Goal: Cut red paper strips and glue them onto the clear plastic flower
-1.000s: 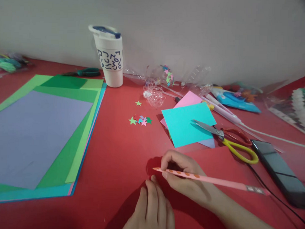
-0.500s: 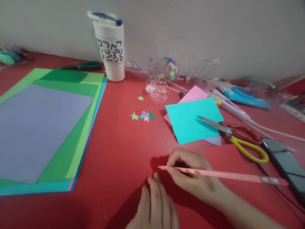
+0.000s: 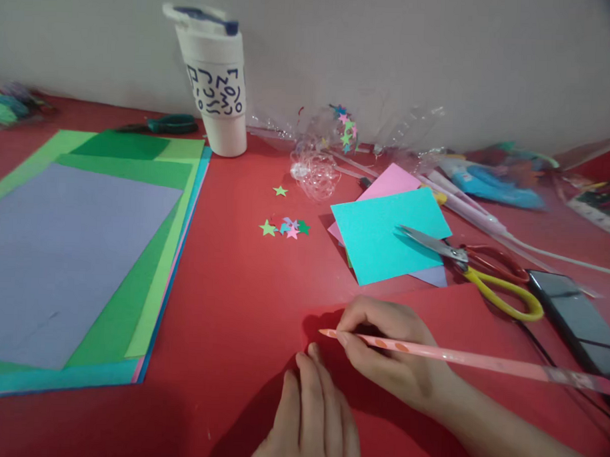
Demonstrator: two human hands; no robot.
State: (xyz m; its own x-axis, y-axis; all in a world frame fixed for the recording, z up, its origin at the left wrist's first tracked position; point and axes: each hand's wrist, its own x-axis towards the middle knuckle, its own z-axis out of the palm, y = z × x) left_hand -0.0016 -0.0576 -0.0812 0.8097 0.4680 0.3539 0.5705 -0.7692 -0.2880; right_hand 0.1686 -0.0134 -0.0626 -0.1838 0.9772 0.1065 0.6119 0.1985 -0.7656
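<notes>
My right hand is closed in a pinch around a pink pencil. The pencil's bare tip points left, and its eraser end reaches past my wrist to the right edge of view. Under both hands lies a red sheet of paper, close in colour to the red table, so its left edge is hard to make out. My left hand rests on it at the bottom middle, fingers stretched out side by side, holding nothing. Whether the pencil tip touches the paper I cannot tell.
Scissors lie across turquoise paper, near a phone. Small paper stars and tangled clear thread lie ahead. Left are stacked coloured sheets, a tumbler and green-handled pliers.
The view has shifted slightly. The pencil's eraser end has swung a little right and down in view, while my right hand has moved slightly right. My left hand stays almost where it was.
</notes>
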